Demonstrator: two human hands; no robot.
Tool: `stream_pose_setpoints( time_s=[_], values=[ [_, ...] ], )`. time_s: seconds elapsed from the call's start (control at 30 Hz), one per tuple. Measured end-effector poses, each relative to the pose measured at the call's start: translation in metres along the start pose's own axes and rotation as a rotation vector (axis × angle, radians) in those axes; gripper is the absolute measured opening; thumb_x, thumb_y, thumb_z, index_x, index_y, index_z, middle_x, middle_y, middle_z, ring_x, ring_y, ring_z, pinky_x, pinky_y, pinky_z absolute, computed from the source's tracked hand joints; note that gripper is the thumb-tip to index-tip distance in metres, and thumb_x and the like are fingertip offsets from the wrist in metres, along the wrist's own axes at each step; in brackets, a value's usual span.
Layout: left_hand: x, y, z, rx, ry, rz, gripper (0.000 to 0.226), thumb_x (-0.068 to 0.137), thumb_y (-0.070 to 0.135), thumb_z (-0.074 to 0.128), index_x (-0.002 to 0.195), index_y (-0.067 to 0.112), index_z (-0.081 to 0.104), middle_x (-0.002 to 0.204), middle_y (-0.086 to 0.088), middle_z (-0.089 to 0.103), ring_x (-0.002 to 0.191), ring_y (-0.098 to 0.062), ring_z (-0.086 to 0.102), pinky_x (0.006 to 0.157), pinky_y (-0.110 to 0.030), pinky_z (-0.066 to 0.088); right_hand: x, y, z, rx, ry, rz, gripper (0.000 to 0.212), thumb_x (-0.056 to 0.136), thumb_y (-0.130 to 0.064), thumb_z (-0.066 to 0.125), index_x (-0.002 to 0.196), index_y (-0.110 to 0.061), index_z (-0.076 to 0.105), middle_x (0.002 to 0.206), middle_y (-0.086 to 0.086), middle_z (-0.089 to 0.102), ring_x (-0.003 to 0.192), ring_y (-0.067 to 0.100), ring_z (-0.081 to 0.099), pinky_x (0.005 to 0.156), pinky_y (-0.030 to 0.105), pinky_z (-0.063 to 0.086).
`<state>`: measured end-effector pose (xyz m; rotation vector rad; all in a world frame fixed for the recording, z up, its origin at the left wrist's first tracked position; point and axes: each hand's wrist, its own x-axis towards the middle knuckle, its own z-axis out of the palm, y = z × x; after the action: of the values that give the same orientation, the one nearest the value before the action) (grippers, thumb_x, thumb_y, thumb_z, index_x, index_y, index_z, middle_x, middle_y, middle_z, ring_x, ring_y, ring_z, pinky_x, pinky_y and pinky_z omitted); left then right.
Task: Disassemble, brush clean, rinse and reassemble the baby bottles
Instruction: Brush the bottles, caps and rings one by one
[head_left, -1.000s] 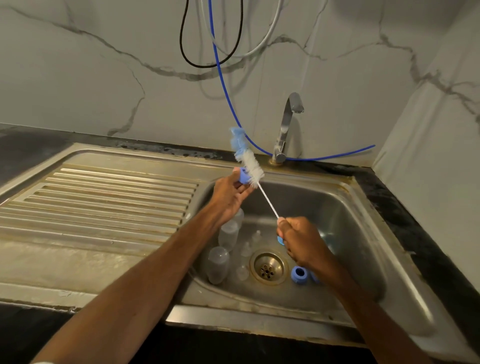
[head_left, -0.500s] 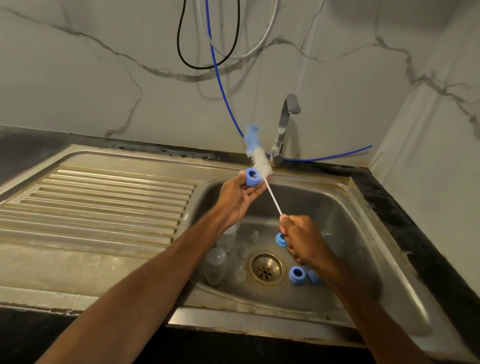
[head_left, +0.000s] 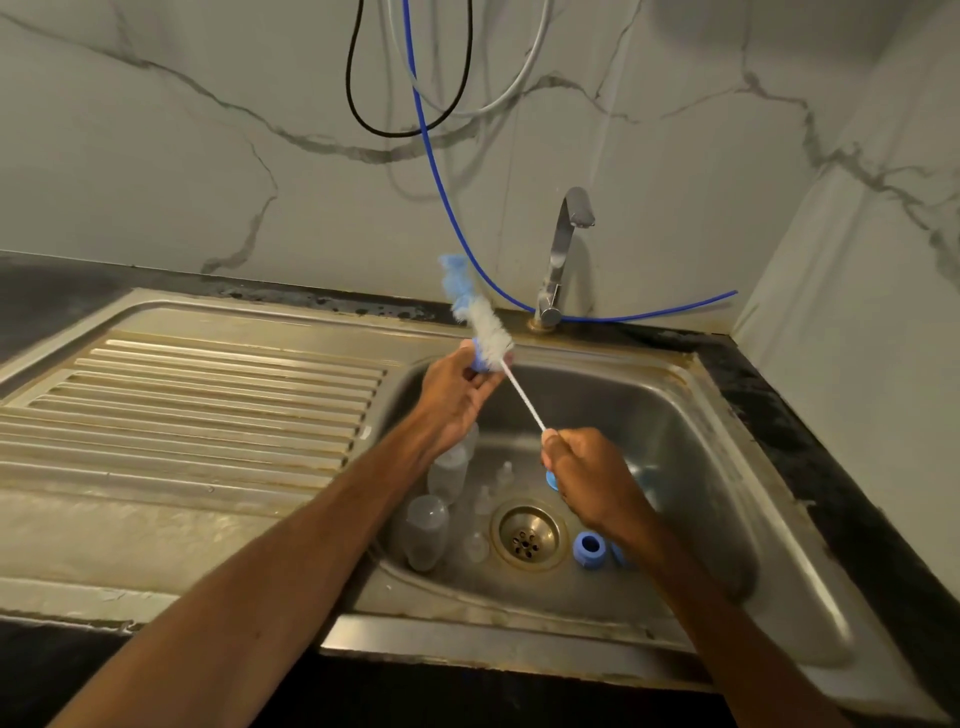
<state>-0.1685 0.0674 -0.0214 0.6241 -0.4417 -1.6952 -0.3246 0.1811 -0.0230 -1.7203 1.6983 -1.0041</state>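
Observation:
My left hand grips a blue bottle ring above the sink's back left corner. A bottle brush with white bristles and a blue tip passes through the ring, its thin white handle running down to my right hand, which grips the handle's end. In the steel sink lie two clear bottles, several clear teats, and another blue ring right of the drain. More blue parts sit partly hidden behind my right hand.
A chrome tap stands at the back of the sink, with a blue hose and black and grey cables hanging on the marble wall. A ribbed draining board lies to the left. Dark countertop surrounds the sink.
The brush has slid further through the ring, up and to the left, after being drawn back half a second ago. Both hands stay over the sink.

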Motion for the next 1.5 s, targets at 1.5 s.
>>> stream_pose_setpoints(
  time_s=[1.5],
  values=[
    [0.000,-0.006,0.005,0.021,-0.033,0.019,0.036,0.108,0.020,0.048,0.135,-0.004,0.053,0.132,-0.024,0.063,0.116,-0.031,0.068,0.083,-0.033,0.062,0.006,0.006,-0.002,0.124,0.016,0.097,0.043,0.105,-0.029,0.044,0.065,-0.015,0.051,0.046,-0.007,0.040,0.040,0.007,0.033,0.047,0.024,0.027]
  ],
)
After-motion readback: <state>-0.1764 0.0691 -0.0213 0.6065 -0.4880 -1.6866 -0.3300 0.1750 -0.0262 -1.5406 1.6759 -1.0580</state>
